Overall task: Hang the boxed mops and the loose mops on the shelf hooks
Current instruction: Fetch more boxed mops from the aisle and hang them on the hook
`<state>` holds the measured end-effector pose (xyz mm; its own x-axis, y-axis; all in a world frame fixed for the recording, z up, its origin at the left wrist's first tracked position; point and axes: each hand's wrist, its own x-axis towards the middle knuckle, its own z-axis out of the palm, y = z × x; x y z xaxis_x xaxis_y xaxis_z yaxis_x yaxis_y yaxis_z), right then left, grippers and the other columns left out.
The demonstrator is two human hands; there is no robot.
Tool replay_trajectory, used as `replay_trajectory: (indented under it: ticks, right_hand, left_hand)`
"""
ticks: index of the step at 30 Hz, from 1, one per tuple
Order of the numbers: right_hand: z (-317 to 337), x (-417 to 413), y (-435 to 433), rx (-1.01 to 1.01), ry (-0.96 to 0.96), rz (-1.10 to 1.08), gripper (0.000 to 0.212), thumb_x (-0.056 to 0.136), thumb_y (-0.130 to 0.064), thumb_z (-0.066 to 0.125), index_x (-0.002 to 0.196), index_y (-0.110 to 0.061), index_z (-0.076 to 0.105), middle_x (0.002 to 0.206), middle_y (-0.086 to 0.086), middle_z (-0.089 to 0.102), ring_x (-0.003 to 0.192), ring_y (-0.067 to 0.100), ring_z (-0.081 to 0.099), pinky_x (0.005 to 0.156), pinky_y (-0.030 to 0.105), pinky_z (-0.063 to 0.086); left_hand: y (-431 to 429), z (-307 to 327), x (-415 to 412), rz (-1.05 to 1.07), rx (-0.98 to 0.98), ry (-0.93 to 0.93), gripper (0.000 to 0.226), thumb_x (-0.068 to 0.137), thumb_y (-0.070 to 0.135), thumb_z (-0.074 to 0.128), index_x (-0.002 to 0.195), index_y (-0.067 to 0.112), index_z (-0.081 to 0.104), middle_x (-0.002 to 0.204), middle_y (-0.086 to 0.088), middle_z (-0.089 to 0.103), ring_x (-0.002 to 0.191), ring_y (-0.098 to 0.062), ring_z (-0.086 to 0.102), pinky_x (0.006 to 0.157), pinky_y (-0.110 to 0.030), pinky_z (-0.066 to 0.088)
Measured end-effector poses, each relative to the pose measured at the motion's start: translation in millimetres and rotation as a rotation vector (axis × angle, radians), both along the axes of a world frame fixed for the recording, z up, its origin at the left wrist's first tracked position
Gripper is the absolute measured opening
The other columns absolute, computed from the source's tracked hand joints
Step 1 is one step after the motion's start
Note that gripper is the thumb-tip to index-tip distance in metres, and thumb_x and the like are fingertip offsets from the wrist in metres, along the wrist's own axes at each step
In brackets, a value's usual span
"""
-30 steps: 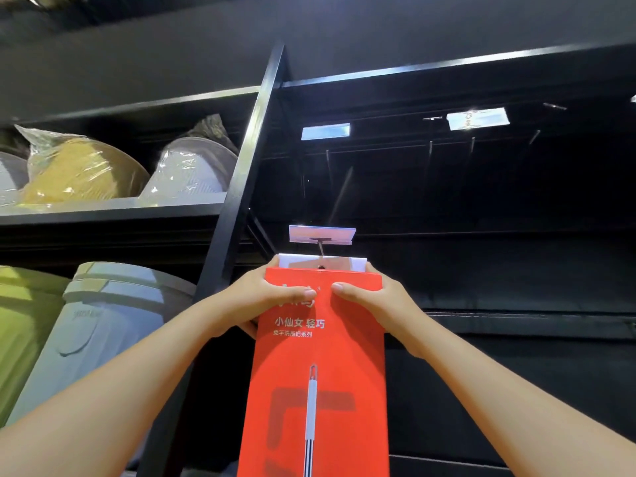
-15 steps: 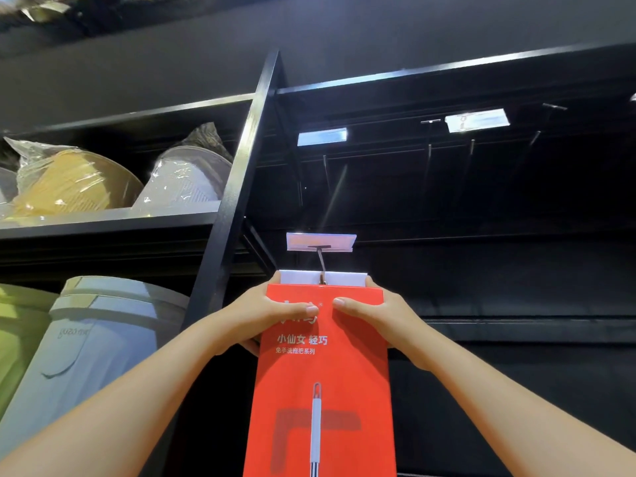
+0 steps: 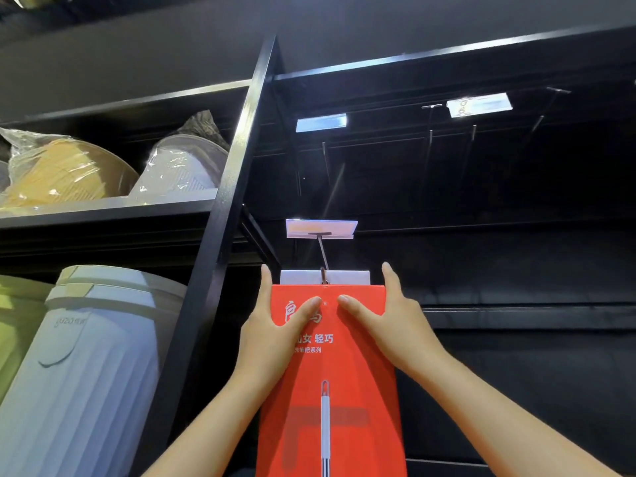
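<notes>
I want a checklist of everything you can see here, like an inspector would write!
Surface: black shelf unit; no table seen.
Job's things: red mop box, its white tab at the hook under a price tag. Loose mops: nothing seen.
Clutter: pale ribbed bin, green bin, two plastic-wrapped basins on the left shelves.
Hands: left hand and right hand grip the box's top corners.
Cables: nothing seen.
Surroundings: empty hooks with tags above, dark back wall.
</notes>
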<state>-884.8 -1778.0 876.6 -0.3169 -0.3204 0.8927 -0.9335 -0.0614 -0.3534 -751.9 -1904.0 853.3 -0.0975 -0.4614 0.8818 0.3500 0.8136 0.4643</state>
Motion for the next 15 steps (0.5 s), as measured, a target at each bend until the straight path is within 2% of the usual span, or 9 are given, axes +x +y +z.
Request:
replay_trajectory:
  ticks: [3,6,8,13,15]
  right_hand:
    - [-19.1,4.5,-11.0,-0.135,-0.024,0.109,0.095,0.08,-0.071,0.054,0.151,-0.046,-0.005,0.125,-0.003,0.054,0.117,0.015,0.052,0.096,0.035,0.045]
    - [-19.9,8.0,-18.3,-0.178,-0.014,0.122,0.085,0.085,-0.065,0.054,0.145,-0.059,-0.004,0.112,-0.006,0.049,0.096,0.005,0.048,0.077,0.026,0.039]
    - [-16.8,9.6,-18.9,-0.15,0.002,0.09,0.079,0.087,-0.064,0.052,0.144,-0.062,-0.001,0.108,-0.003,0.048,0.086,0.004,0.044,0.071,0.025,0.035]
    - [-17.8,8.2,-21.6,-0.131,0.008,0.044,0.073,0.089,-0.062,0.05,0.145,-0.061,0.005,0.109,-0.001,0.047,0.088,0.008,0.041,0.077,0.028,0.033]
    - [-19.8,9.6,-21.8,-0.135,0.003,0.052,0.071,0.09,-0.061,0.05,0.146,-0.06,0.008,0.11,0.0,0.047,0.085,0.002,0.042,0.071,0.023,0.034]
  left_hand:
    - [0.4,0.1,-1.4,-0.038,-0.002,0.024,0.1,0.071,0.061,0.069,0.147,0.057,0.004,0.102,0.026,0.056,0.102,-0.004,0.06,0.094,-0.027,0.046]
    - [-4.3,4.0,-0.9,-0.091,0.007,-0.001,0.103,0.065,0.067,0.066,0.144,0.06,0.001,0.113,0.017,0.063,0.103,-0.007,0.065,0.099,-0.037,0.05]
    - [-7.4,6.3,-1.4,-0.107,0.013,-0.006,0.104,0.064,0.066,0.066,0.145,0.059,0.001,0.117,0.014,0.064,0.104,-0.008,0.065,0.099,-0.039,0.051]
    - [-14.9,6.6,-3.1,-0.109,0.01,-0.011,0.102,0.072,0.059,0.07,0.148,0.053,0.003,0.1,0.028,0.057,0.103,-0.007,0.065,0.096,-0.036,0.052]
    - [-15.4,4.6,-2.7,-0.083,0.025,-0.009,0.102,0.073,0.058,0.071,0.15,0.049,0.003,0.096,0.031,0.054,0.101,-0.004,0.062,0.097,-0.034,0.05]
